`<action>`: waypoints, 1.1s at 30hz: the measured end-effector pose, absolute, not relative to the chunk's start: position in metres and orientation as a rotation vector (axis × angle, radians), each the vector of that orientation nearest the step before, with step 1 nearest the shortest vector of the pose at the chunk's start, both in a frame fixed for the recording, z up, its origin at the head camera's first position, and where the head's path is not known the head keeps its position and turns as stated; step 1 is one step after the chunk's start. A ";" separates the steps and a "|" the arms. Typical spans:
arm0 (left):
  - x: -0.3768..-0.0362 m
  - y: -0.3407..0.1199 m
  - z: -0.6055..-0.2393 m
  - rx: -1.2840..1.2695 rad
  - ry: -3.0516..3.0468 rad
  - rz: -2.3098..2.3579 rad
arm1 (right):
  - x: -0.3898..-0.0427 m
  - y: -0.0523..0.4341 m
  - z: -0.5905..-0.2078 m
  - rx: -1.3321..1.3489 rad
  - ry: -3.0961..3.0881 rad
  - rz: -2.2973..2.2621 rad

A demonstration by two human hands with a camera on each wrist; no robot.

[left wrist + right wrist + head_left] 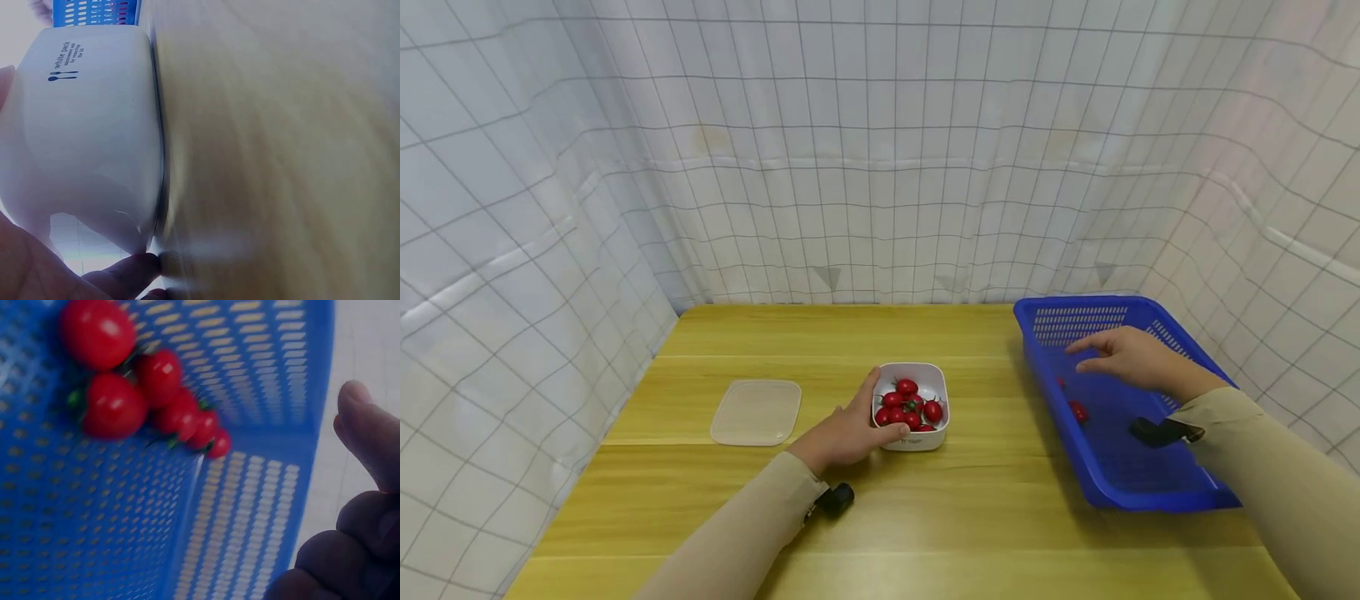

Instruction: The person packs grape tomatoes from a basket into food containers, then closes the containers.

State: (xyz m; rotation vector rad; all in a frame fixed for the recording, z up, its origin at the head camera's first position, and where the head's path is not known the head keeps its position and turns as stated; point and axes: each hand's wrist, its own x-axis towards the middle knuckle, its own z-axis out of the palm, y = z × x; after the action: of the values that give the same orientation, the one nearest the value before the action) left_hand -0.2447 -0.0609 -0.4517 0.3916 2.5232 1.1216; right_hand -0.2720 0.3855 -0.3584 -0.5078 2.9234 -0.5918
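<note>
Mid-transfer of cherry tomatoes from white container to blue basket: left hand grips container at table centre, right hand hovers over basket, fingers loose and empty; next likely reach back to the container

Head cam sits high at near edge, faces fwd and down over the whole table to the far curtain. Left wrist cam is very low and close, pressed up by the white container, looking across the tabletop; blue basket shows at far top, shared w/ head view. Right wrist cam hangs close over the basket's floor, facing down at cherry tomatoes piled there.
</note>
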 end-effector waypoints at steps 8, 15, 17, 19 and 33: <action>-0.245 -0.061 -0.451 0.383 2.513 1.129 | -0.270 0.404 -0.382 -0.527 2.750 -0.649; -0.245 -0.060 -0.451 0.383 2.506 1.129 | -0.271 0.401 -0.391 -0.567 2.683 -0.610; -0.245 -0.060 -0.451 0.382 2.506 1.128 | -0.272 0.400 -0.393 -0.562 2.675 -0.600; -0.245 -0.060 -0.451 0.380 2.507 1.127 | -0.273 0.400 -0.395 -0.557 2.662 -0.599; -0.245 -0.060 -0.451 0.352 2.527 1.085 | -0.279 0.403 -0.407 -0.564 2.651 -0.589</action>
State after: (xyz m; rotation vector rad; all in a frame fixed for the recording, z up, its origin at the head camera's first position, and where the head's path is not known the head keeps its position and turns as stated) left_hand -0.2449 -0.0603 -0.4510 0.3524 2.5269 1.0852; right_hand -0.2792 0.4031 -0.4073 -0.5637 2.6514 -0.5893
